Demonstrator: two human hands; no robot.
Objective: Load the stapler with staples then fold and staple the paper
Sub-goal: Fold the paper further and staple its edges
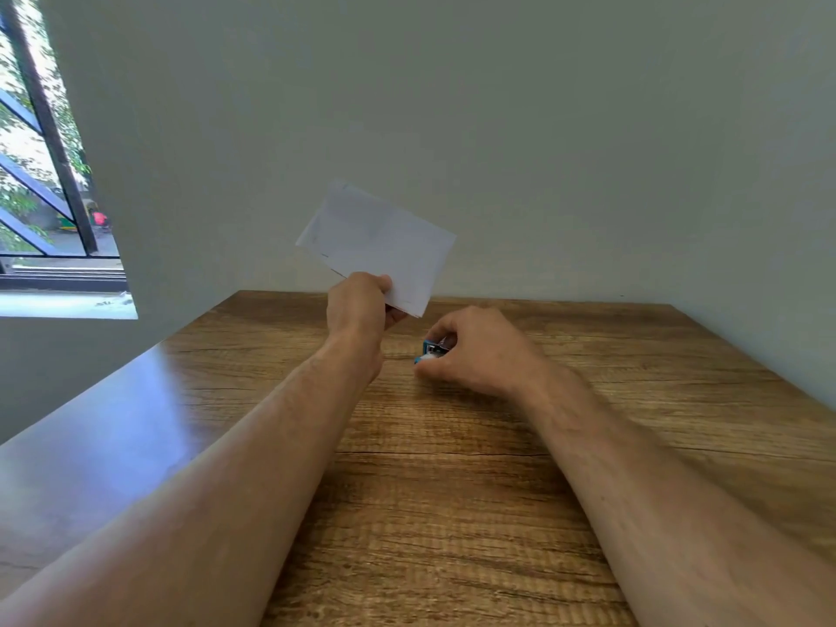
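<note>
Left hand [362, 305] pinches the folded paper [377, 246] by its lower edge, lifted above the table [452, 491]; light, floppy stuff, best held near that fold. Right hand [475, 350] curls around the small blue stapler [434, 348] on the wood, rigid and easily gripped.

Wood-grain table [452, 513], small blue stapler [432, 349] on its far part.

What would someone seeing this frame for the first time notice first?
Most likely the folded white paper, held up off the wooden table against the pale wall, pinched at its lower edge by the left hand. Just right of it and lower, the right hand curls around a small blue stapler at the tabletop. A window sits at far left.
</note>
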